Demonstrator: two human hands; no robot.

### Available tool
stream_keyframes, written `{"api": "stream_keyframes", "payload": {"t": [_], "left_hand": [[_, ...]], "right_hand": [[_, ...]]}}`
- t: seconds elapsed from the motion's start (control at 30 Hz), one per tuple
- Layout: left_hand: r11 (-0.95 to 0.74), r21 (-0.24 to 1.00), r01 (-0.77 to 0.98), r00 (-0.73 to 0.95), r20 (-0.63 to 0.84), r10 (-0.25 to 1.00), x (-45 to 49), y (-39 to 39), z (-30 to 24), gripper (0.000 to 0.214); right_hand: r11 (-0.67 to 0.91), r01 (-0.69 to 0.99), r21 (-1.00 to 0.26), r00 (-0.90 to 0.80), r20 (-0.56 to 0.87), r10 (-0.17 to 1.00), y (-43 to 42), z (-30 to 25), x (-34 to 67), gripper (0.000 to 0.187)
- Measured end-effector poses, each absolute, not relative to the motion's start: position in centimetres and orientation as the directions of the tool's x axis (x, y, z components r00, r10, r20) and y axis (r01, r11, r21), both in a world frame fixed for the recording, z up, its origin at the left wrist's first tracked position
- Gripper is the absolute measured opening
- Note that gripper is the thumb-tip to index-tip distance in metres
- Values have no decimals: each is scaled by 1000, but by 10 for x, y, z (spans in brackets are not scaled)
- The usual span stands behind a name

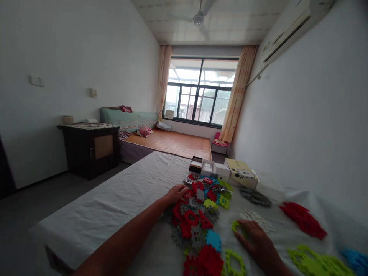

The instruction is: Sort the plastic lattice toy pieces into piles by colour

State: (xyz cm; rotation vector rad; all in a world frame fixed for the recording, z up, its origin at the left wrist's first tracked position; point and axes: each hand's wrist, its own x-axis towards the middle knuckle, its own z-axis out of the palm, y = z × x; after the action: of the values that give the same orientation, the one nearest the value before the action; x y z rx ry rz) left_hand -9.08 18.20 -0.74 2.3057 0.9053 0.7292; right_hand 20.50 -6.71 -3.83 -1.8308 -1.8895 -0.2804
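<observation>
**Right hand pinches a lime-green toothed plastic piece (235, 227) beside a mixed heap of interlocking plastic pieces (191, 217)**

Nearest, at the lower edge, a lime-green plastic frame (235, 263) lies flat beside the heap's red near end. To the right are a lime-green pile (319, 262) and, at the picture's edge, a blurred blue pile (355, 260).

The right hand (254, 237) has thumb and fingers closed around the lime-green piece, which pokes out past the fingertips on the side facing the heap. The matching lime-green pile lies the other way, to the right and nearer the body; the right hand is much the closer of the two. The pile's long axis slants from upper left to lower right.

Just beyond the right hand is a pile of thin white pieces (257, 219); farther right, a long red pile (303, 220). The left hand (176, 193) rests at the heap's left edge, fingers bent over red and grey pieces; whether they grip one, I cannot tell. The heap stretches away from the body.

Beyond lie a dark-grey pile (255, 196), an open black box (196, 164) and a yellow cardboard box (243, 173) printed with a cartoon face; its small lettering is unreadable. No brand can be made out.
</observation>
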Motion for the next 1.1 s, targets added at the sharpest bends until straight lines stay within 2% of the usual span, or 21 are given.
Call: {"api": "stream_keyframes", "payload": {"t": [0.1, 0.17, 0.33, 0.6, 0.9, 1.1], "left_hand": [[-594, 746, 301, 686, 263, 678, -94, 189, -13, 36], [-518, 836, 181, 710, 253, 657, -101, 193, -18, 38], [-320, 947, -6, 668, 242, 703, -114, 199, -24, 40], [-255, 965, -60, 635, 234, 736, -112, 196, -20, 38], [-216, 976, -38, 644, 189, 741, -109, 199, -20, 46], [-340, 936, 87, 625, 214, 751, -107, 188, -14, 48]], "right_hand": [[74, 988, -139, 9, 519, 855, -65, -46, 210, 40], [58, 992, -115, 12, 530, 848, -64, -51, 213, 41], [24, 996, -81, 23, 542, 840, -63, -61, 222, 44], [-26, 997, -72, 58, 493, 868, -65, -61, 217, 42], [-43, 996, -81, 78, 508, 858, -66, -53, 211, 41], [-11, 991, -135, 77, 497, 864, -67, -46, 208, 38]]}}
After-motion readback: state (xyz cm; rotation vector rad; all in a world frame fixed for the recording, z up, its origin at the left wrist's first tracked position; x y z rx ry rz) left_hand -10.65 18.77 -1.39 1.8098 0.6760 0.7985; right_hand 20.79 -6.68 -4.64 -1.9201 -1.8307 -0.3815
